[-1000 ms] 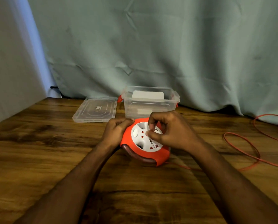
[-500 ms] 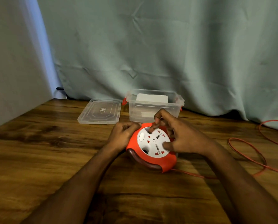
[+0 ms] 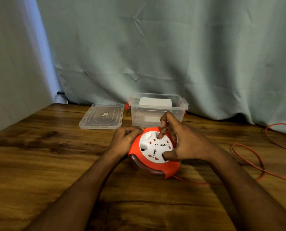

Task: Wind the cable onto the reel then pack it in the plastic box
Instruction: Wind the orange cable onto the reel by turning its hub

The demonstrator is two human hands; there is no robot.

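An orange cable reel point(image 3: 154, 165) with a white socket face sits tilted on the wooden table point(image 3: 39, 164). My left hand point(image 3: 124, 141) grips the reel's left rim with curled fingers. My right hand point(image 3: 182, 140) lies over the white face, with its index finger and thumb curled into recesses of the disc. The orange cable point(image 3: 249, 157) leaves the reel at its lower right and lies in loose loops across the right of the table. Behind the reel stands a clear plastic box point(image 3: 157, 110), lidless, with orange side latches.
The box's clear lid point(image 3: 102, 116) lies flat to the left of the box. A grey-green curtain point(image 3: 155, 47) hangs along the table's far edge, and a wall point(image 3: 14, 64) closes the left side.
The white disc has turned under my right hand, whose thumb and finger have shifted to other recesses. The cable loops on the right have drawn in slightly. The view has drifted left.
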